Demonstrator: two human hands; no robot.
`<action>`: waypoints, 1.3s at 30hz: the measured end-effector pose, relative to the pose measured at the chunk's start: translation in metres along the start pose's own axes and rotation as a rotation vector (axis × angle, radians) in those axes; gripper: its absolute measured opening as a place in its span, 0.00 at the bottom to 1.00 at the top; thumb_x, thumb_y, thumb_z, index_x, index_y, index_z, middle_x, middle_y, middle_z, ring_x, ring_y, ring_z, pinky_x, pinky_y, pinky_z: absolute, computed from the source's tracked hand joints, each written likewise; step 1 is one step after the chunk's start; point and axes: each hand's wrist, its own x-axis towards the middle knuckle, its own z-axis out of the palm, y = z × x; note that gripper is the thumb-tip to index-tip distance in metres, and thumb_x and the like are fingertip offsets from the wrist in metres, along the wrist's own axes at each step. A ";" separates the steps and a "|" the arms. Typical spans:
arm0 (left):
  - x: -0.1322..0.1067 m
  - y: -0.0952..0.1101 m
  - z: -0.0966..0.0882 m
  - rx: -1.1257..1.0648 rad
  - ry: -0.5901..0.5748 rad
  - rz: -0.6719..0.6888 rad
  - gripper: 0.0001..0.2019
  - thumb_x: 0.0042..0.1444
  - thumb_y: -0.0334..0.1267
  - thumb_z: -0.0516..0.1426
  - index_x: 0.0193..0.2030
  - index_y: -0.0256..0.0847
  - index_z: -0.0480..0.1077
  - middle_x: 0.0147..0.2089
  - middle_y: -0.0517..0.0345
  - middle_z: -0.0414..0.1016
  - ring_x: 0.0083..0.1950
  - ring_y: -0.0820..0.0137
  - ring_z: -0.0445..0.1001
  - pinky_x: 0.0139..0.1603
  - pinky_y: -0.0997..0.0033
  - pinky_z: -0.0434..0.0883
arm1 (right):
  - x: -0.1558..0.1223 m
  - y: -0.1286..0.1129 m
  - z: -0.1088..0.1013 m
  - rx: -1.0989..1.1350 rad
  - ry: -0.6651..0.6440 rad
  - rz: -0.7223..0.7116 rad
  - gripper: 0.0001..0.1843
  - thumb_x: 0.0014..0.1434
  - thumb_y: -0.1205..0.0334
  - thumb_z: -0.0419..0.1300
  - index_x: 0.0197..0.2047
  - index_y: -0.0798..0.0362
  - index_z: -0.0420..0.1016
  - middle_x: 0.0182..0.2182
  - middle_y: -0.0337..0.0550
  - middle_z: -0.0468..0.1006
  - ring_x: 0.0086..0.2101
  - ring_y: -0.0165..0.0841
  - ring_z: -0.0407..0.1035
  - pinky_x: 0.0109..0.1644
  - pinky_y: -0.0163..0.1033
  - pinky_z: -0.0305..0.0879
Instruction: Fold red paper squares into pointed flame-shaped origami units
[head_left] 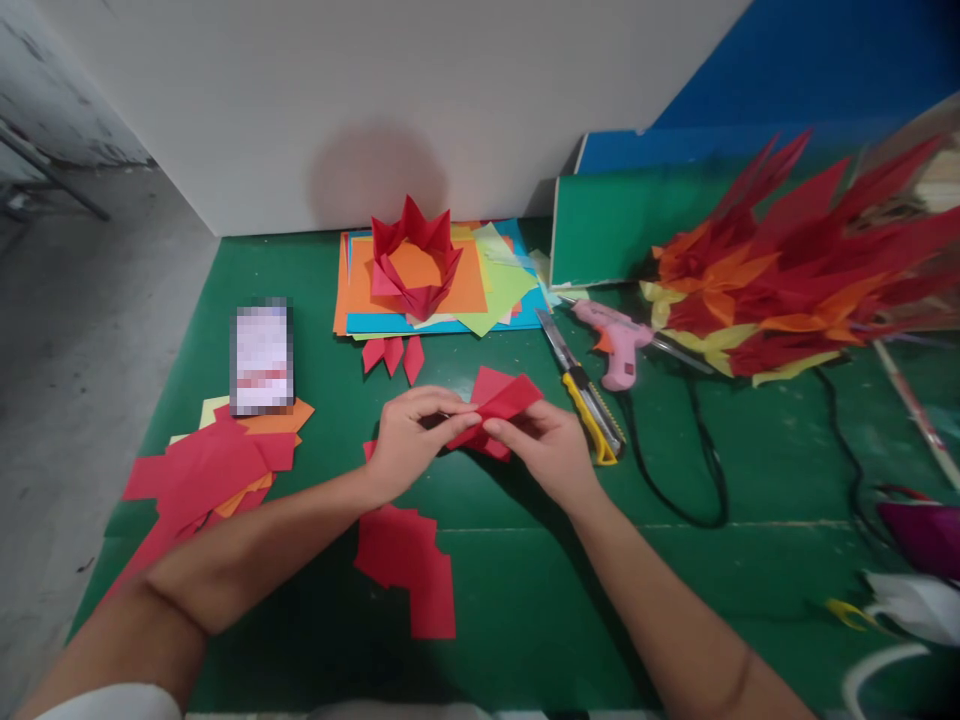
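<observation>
Both of my hands meet over the green table, pinching one piece of folded red paper (pixel 504 392) between them. My left hand (pixel 411 437) grips its left edge with thumb and forefinger, while my right hand (pixel 559 450) holds the right side, thumb on top. Part of the paper is hidden behind my fingers. Nearer to me lie several red paper pieces (pixel 412 565). Just beyond my left hand are small folded red petals (pixel 393 357). A red paper ring with pointed tips (pixel 414 280) stands on a stack of coloured paper (pixel 356 290).
A yellow utility knife (pixel 589 405) with its blade out and a pink glue gun (pixel 619 340) with a black cord lie right of my hands. A red and orange paper flower bunch (pixel 795 270) sits far right. At left, a phone (pixel 262 355) touches red and orange sheets (pixel 210 465).
</observation>
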 end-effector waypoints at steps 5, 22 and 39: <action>-0.001 0.002 0.000 0.030 -0.043 0.032 0.04 0.52 0.35 0.64 0.36 0.44 0.79 0.33 0.58 0.78 0.35 0.74 0.75 0.36 0.75 0.73 | -0.003 0.000 0.000 -0.001 0.064 0.026 0.12 0.46 0.52 0.69 0.30 0.51 0.79 0.23 0.39 0.80 0.22 0.31 0.71 0.27 0.39 0.71; -0.002 0.006 0.001 0.051 -0.017 0.086 0.06 0.51 0.32 0.64 0.37 0.42 0.79 0.30 0.59 0.77 0.29 0.78 0.73 0.27 0.82 0.71 | 0.000 0.001 0.000 0.142 0.132 0.050 0.12 0.45 0.53 0.70 0.30 0.51 0.79 0.25 0.39 0.81 0.22 0.30 0.72 0.28 0.36 0.72; -0.002 0.000 0.000 0.086 -0.029 0.183 0.07 0.53 0.29 0.62 0.37 0.42 0.79 0.34 0.58 0.79 0.35 0.76 0.76 0.37 0.78 0.73 | -0.001 0.000 0.000 -0.001 0.094 0.022 0.14 0.46 0.50 0.68 0.31 0.53 0.79 0.23 0.41 0.80 0.22 0.31 0.71 0.27 0.37 0.70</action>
